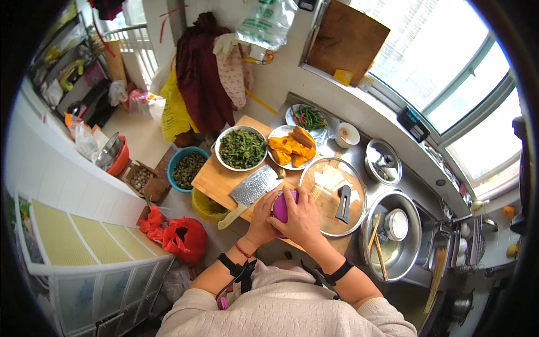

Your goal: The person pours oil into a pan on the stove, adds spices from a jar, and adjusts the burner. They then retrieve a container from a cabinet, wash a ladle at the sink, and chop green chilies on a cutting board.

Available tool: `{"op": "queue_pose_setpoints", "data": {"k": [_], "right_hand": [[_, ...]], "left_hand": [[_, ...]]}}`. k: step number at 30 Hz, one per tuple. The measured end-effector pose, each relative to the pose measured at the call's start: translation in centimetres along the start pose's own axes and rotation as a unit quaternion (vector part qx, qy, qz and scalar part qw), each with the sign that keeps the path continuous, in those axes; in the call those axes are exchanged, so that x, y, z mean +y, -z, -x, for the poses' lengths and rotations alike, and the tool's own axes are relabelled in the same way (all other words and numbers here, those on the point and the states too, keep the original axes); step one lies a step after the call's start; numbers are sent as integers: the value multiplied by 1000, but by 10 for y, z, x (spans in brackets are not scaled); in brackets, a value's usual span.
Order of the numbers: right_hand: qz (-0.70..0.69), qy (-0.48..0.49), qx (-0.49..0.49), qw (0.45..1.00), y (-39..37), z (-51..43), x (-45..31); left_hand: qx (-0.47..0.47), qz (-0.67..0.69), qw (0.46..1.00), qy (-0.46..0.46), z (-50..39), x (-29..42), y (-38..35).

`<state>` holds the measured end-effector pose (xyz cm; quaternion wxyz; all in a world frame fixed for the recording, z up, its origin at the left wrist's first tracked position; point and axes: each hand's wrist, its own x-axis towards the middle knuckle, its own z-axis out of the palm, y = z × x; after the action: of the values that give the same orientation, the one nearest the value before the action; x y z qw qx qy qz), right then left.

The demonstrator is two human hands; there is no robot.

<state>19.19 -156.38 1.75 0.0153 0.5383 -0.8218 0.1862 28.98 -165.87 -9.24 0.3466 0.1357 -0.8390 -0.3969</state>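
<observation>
Both my hands close around a round purple container (285, 208) above the near edge of a wooden cutting board (210, 179). My left hand (264, 219) grips its left side; my right hand (304, 215) spreads its fingers over the top and right side. Just left of them a cleaver (257, 185) with a hammered blade lies on the board, its pale handle past the edge. Behind stand a bowl of chopped greens (242, 148) and a plate of orange pumpkin pieces (294, 147). A glass lid (324, 198) with a black handle lies to the right.
A plate of green and red chillies (309, 117) and a small white bowl (348, 135) stand behind. At right are a lidded metal pot (383, 162) and a steel basin (414, 248) holding a bowl and chopsticks. A blue basin (172, 168) and red bag (196, 242) are at left.
</observation>
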Motion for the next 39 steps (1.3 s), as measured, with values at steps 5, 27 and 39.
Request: {"op": "queue_pose_setpoints", "data": {"k": [5,27,39], "right_hand": [[-20,75,7,997,0,-3,10],[79,53,-250,963,43,-34,12],[-419,-205,-126,876,77,31,97]], "left_hand": [[6,41,999,3,-5,-2,-2],[-52,75,996,-17,-18,-15,-1],[-53,19,996,-66,-15,-4,12]]}}
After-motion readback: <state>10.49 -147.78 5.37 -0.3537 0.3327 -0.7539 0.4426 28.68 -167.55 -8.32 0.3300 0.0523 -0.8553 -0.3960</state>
